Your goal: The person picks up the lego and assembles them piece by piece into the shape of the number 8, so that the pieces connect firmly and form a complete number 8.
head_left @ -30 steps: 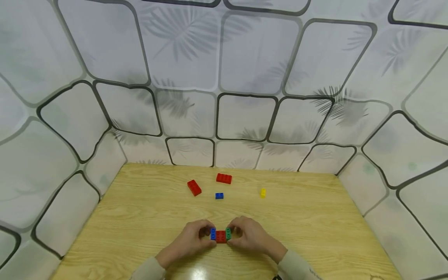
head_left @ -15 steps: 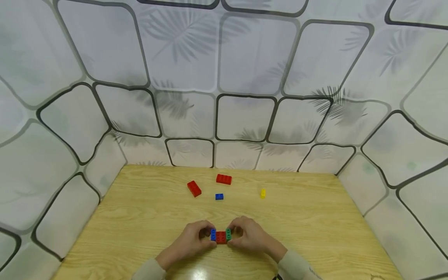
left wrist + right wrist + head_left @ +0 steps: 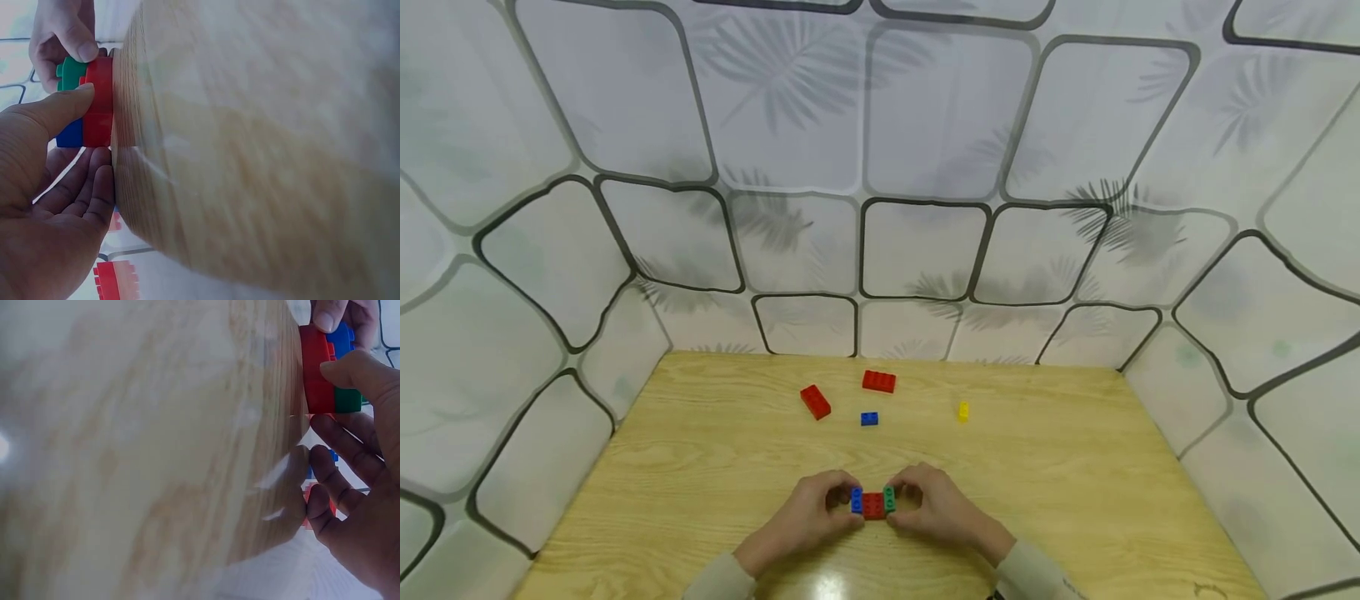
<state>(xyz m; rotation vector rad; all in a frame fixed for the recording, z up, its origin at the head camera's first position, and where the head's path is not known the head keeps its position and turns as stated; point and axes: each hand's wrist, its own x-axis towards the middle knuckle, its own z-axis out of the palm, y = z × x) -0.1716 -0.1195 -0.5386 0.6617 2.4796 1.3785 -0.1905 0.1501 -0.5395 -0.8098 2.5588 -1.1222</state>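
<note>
One wood-grain tabletop point(image 3: 1075, 467), below the fingers. Left hand point(image 3: 808, 510), right hand point(image 3: 942, 507): fingers narrowed in pinches. One oblong red plastic brick point(image 3: 873, 507), held between them, long axis hand to hand, neither hand nearer. Atop it: blue plastic brick point(image 3: 856, 502), left fingers' end; green plastic brick point(image 3: 889, 500), right fingers' end.

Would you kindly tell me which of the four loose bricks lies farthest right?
The yellow brick, the only one of that colour; the loose blue brick, the angled red brick and the far red brick lie to its left.
</note>
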